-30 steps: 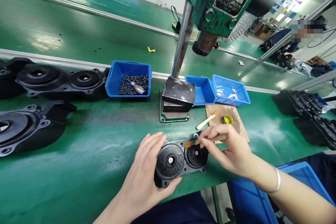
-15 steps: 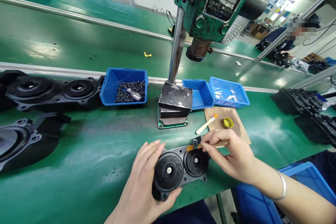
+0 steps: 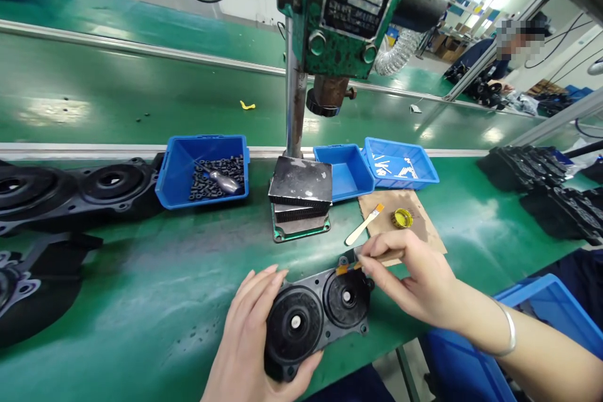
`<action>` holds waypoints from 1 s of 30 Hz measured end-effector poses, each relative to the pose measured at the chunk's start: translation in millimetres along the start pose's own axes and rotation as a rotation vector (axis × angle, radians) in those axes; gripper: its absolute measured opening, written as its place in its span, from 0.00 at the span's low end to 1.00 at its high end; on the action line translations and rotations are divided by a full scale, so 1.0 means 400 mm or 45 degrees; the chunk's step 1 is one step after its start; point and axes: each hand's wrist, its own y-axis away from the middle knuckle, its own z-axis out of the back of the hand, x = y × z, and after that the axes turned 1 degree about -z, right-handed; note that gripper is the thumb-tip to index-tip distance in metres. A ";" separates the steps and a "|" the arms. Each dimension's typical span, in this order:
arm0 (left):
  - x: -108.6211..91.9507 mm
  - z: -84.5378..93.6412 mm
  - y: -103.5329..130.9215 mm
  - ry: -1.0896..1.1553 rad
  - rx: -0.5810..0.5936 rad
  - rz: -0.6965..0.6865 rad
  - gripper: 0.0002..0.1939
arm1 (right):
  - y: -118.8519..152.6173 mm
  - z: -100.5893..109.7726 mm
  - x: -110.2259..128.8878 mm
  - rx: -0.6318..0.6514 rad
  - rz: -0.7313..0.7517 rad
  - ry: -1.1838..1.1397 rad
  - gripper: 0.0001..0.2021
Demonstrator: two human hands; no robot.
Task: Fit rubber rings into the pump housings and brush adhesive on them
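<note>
A black plastic housing [image 3: 325, 313] with two round recesses, each with a pale pin at its centre, is held slightly tilted over the green bench. My left hand [image 3: 257, 333] wraps round its left end, fingers on the far side and thumb on the near side. In my right hand [image 3: 407, 270] a small brush [image 3: 351, 267] is pinched by its handle, and its orange bristles touch the upper rim of the smaller right recess. Behind that hand, a second brush [image 3: 365, 224] with a pale handle lies beside a yellow round container [image 3: 402, 218] on a piece of cardboard [image 3: 426, 226].
A green hand press [image 3: 348, 19] stands ahead, with black metal blocks [image 3: 301, 182] on its base. Blue bins hold small black parts [image 3: 219, 177] and white pins [image 3: 393, 164]. More black housings [image 3: 75, 191] lie left. A co-worker [image 3: 490, 53] is at the far right.
The camera view has shifted a little, so bench and press appear further left. The brush bristles stay at the small recess's upper rim. Both hands keep their holds.
</note>
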 end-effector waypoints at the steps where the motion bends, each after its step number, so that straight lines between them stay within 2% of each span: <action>1: 0.002 0.000 0.001 -0.006 0.004 0.006 0.42 | 0.001 0.008 -0.002 -0.023 -0.030 0.011 0.07; 4: 0.006 -0.001 0.003 -0.012 0.014 0.020 0.42 | 0.009 0.019 -0.005 -0.110 -0.086 -0.025 0.08; 7: 0.007 -0.001 0.007 -0.016 0.021 0.033 0.43 | 0.022 0.001 -0.004 -0.176 -0.070 -0.065 0.09; 12: 0.003 0.001 0.009 -0.004 0.027 0.035 0.42 | 0.034 -0.039 0.001 -0.056 0.039 -0.233 0.08; 16: -0.005 0.001 0.003 0.003 0.021 0.042 0.41 | 0.026 -0.034 0.017 0.020 0.097 -0.286 0.08; 22: -0.014 0.002 -0.003 0.023 -0.009 0.045 0.41 | 0.011 -0.026 0.035 -0.192 -0.029 -0.403 0.10; 25: -0.016 0.004 0.001 0.063 -0.008 0.061 0.42 | 0.012 -0.046 0.045 -0.249 -0.050 -0.384 0.11; 30: -0.017 0.000 0.007 0.062 -0.003 0.118 0.42 | 0.031 -0.094 0.065 -0.328 0.028 -0.339 0.14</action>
